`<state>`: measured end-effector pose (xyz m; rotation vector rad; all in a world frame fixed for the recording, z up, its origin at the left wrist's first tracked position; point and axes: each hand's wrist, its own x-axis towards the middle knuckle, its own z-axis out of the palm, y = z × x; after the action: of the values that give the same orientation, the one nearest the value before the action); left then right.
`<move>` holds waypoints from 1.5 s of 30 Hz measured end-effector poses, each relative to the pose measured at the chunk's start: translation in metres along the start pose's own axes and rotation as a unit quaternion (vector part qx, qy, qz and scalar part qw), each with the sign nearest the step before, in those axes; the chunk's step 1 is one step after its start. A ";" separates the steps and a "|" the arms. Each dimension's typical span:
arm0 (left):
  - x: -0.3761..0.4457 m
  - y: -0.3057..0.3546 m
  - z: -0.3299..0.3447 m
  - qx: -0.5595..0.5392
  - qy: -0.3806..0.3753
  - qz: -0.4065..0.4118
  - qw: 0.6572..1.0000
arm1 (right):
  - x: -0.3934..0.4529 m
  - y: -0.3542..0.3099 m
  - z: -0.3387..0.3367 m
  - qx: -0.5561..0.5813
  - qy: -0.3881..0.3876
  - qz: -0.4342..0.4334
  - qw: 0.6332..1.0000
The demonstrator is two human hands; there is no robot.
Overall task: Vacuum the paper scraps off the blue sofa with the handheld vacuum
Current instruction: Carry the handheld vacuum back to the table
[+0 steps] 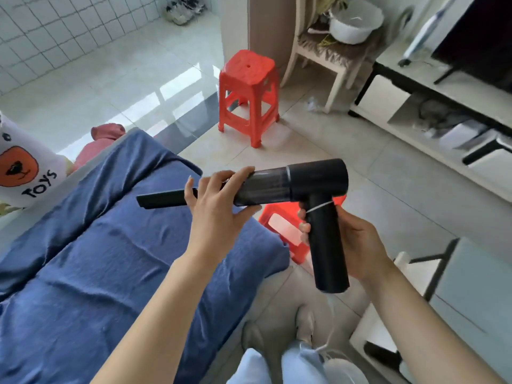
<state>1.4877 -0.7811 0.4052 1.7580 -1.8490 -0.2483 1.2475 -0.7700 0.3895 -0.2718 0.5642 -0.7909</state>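
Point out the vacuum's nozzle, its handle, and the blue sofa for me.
vacuum nozzle (163,199): head view, on the flat black crevice tip.
vacuum handle (329,253): head view, mid-length of the black grip.
blue sofa (97,259): head view, on the bare seat cover.

Handheld vacuum (291,184) held above the near right edge of the sofa (97,259), left hand (219,200) at its nozzle end, right hand (352,239) on the handle to the right, stool (249,95) on the floor beyond, chair (329,51) far right of the stool, toy bag (25,167) at the sofa's far left
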 end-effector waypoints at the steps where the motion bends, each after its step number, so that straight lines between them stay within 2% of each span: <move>1: -0.001 0.010 0.004 -0.009 -0.010 0.009 1.000 | -0.013 -0.001 -0.003 -0.015 0.016 -0.015 1.000; 8: -0.020 0.094 0.044 -0.033 -0.053 0.120 0.991 | -0.114 0.000 -0.051 0.049 0.076 -0.105 0.990; 13: -0.045 0.155 0.077 -0.037 -0.087 0.176 0.980 | -0.184 0.006 -0.077 0.068 0.152 -0.177 0.970; 17: -0.077 0.211 0.105 -0.051 -0.106 0.221 0.968 | -0.251 0.008 -0.097 0.041 0.233 -0.212 0.948; 21: -0.119 0.267 0.134 -0.049 -0.131 0.247 0.959 | -0.318 0.010 -0.115 -0.026 0.336 -0.189 0.922; 24: -0.162 0.311 0.164 -0.056 -0.169 0.249 0.952 | -0.374 0.015 -0.147 -0.122 0.410 -0.187 0.884; 30: -0.237 0.374 0.231 -0.066 -0.227 0.259 0.936 | -0.455 0.037 -0.223 -0.312 0.560 -0.113 0.759; 35: -0.279 0.416 0.289 -0.048 -0.282 0.285 0.915 | -0.495 0.052 -0.277 -0.338 0.640 -0.073 0.687; 43: -0.311 0.447 0.409 0.001 -0.322 0.370 0.871 | -0.507 0.070 -0.392 -0.345 0.716 -0.098 0.599; 45: -0.315 0.448 0.435 0.016 -0.329 0.385 0.862 | -0.504 0.073 -0.420 -0.346 0.721 -0.096 0.593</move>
<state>0.8708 -0.5321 0.1880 0.8383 -2.8871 -0.5358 0.7645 -0.3601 0.2023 -0.3633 2.4870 -0.8442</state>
